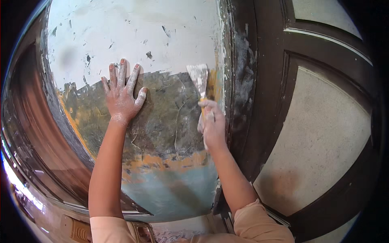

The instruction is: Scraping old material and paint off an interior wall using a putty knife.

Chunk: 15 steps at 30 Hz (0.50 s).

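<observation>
My left hand (123, 95) lies flat against the wall with its fingers spread, dusted in white powder. It spans the ragged border between white coating (133, 36) above and a grey-brown bare patch (161, 112) below. In my right hand (211, 124) is the yellow handle of a scraper (199, 77). White residue covers much of its metal blade, which points up near the right end of that same border. Whether the blade edge touches the wall is hard to tell. White dust also marks the right-hand fingers.
Dark wooden trim (243, 76) borders the wall on the right, beside a dark-framed door with pale panels (322, 136). Brown glossy wood (45, 121) stands on the left. Under the bare patch runs a blue-green painted band (173, 191). Cracks cross the patch, and dark chips dot the white coating.
</observation>
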Tool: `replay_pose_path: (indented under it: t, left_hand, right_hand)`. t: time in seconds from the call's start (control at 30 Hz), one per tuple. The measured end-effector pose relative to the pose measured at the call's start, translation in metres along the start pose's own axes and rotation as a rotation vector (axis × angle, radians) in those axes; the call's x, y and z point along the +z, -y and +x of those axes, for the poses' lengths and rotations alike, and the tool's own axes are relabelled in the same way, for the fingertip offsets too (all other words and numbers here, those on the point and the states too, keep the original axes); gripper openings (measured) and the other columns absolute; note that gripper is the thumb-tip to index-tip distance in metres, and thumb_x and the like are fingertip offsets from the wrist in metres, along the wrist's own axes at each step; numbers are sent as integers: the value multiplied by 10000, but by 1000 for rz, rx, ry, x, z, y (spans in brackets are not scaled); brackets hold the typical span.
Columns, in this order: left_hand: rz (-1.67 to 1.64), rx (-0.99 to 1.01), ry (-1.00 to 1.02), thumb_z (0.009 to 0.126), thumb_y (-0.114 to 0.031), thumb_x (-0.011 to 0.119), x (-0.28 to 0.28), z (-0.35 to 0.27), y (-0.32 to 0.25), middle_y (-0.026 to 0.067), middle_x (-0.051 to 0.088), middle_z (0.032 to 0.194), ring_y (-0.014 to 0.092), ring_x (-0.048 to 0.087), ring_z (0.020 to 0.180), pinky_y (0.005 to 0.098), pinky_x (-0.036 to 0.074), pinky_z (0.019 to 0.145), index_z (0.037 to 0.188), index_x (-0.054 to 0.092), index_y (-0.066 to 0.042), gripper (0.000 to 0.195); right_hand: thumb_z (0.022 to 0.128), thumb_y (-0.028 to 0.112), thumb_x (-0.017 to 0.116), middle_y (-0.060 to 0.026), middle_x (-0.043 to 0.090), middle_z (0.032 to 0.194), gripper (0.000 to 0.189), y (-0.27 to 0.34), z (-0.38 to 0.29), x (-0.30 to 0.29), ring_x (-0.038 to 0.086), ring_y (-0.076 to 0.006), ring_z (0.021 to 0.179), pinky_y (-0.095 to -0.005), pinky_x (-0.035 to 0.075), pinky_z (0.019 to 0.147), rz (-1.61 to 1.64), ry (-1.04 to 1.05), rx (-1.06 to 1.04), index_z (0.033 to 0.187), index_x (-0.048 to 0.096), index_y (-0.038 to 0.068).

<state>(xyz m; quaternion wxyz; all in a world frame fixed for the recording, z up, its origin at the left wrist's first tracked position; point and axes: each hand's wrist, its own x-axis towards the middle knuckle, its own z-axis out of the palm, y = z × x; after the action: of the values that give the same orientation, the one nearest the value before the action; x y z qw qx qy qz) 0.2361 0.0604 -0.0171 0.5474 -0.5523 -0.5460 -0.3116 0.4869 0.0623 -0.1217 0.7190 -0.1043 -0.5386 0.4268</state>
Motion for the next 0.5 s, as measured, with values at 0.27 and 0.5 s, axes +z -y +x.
replay_pose_path:
  t: [0.27, 0.5]
  left_hand:
    - [-13, -7, -3, 829, -438, 622, -1, -1, -4, 35, 219, 1636, 339, 140, 1511, 626, 144, 1177, 1501, 401, -350, 713]
    - [-15, -21, 35, 842, -415, 600, -5, 0, -5, 47, 229, 1634, 342, 145, 1510, 611, 131, 1184, 1501, 410, -319, 693]
  right_hand:
    - [1071, 206, 407, 41, 416, 642, 228, -12, 23, -10, 359, -42, 524, -229, 325, 474, 46, -4, -65, 1126, 590, 81]
    - [1068, 234, 420, 50, 382, 632, 202, -27, 21, -22, 331, -43, 499, -229, 288, 469, 7, 9, -110, 1141, 570, 120]
